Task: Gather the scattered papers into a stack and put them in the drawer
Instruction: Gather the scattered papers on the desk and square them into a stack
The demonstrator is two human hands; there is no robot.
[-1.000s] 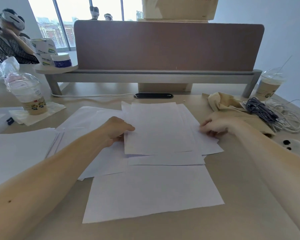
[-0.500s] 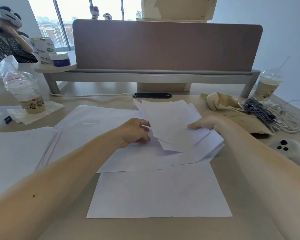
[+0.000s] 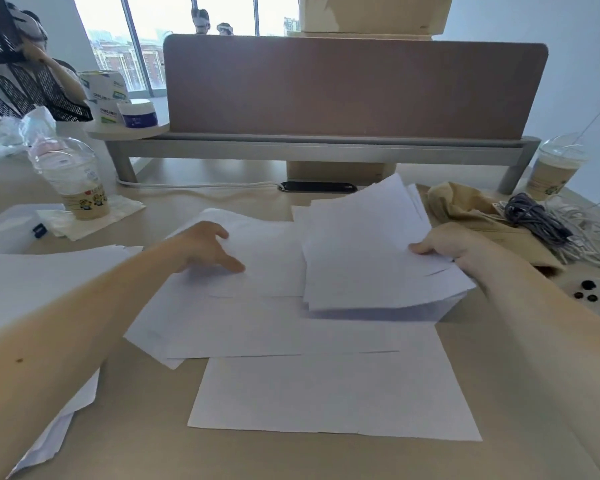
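As right hand [image 3: 454, 245] grips papers [image 3: 361, 258], cup [image 3: 84, 199] lettering blurs.

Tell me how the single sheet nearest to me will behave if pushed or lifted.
It probably slides easily: the sheet lies flat on the smooth desk. Lifted by one edge it likely droops, as the bundle in the right hand bends.

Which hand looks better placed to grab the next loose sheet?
Left: the left hand lies open on the loose sheets, while the right hand is occupied gripping the gathered bundle.
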